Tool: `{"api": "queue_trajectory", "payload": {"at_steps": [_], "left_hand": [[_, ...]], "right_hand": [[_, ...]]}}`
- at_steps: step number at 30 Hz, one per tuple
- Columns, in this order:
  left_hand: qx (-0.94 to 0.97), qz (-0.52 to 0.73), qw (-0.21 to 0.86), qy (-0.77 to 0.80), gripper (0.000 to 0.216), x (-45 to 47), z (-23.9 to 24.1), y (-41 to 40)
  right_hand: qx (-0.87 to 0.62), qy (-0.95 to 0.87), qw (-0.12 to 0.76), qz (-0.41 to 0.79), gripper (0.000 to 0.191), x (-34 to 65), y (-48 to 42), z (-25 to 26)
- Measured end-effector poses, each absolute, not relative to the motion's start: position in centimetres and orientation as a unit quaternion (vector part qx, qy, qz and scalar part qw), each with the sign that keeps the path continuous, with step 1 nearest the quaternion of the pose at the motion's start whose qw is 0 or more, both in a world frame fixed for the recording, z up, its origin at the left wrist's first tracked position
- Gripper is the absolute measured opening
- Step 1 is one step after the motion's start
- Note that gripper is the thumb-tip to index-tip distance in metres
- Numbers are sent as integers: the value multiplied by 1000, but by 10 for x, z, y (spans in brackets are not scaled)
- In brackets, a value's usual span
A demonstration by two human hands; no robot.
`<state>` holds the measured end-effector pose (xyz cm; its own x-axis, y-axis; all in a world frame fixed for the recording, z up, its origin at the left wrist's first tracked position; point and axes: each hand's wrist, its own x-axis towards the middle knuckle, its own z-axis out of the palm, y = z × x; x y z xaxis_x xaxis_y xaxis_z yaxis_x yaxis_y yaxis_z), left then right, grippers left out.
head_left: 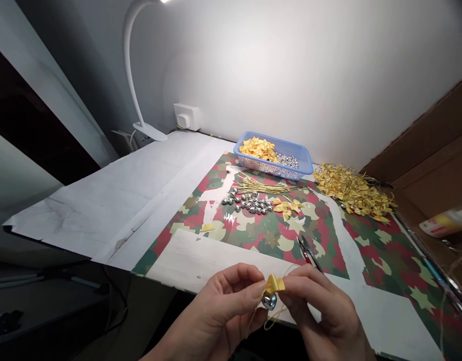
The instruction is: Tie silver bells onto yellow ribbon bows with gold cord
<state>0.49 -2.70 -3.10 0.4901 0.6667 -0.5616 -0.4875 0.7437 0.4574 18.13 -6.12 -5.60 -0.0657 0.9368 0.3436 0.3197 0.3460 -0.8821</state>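
Observation:
At the table's near edge, my left hand point(231, 301) pinches a small yellow ribbon bow point(274, 284) between thumb and forefinger. My right hand point(321, 306) grips the bow's other side with its fingertips. Just under the bow hangs a shiny silver bell point(269, 301), and a thin gold cord point(268, 325) loops below it between the hands. Scissors point(309, 252) lie on the table just beyond my right hand. Past them are several loose silver bells point(253, 203), a few yellow bows point(287, 207) and a bundle of gold cords point(264, 185).
A blue basket point(308, 168) holding yellow bows and silver beads stands against the wall. To its right is a heap of finished-looking yellow bows with cords point(351, 190). A white lamp point(129, 65) stands at the back left. A cardboard box point(434, 165) borders the right side.

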Motion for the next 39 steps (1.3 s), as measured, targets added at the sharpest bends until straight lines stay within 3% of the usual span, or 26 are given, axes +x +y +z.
{"api": "queue_trajectory", "payload": {"at_steps": [12, 20, 31, 39], "left_hand": [[259, 361, 807, 389, 21, 7, -34, -26], [391, 372, 739, 403, 12, 1, -36, -23], [357, 346, 785, 369, 19, -1, -29, -21], [418, 386, 720, 397, 17, 4, -25, -23]], "right_hand": [[-526, -619, 486, 323, 21, 175, -63, -61], [-499, -617, 527, 305, 17, 167, -63, -58], [-464, -655, 526, 282, 19, 173, -56, -60], [-497, -626, 531, 279, 19, 167, -58, -57]]}}
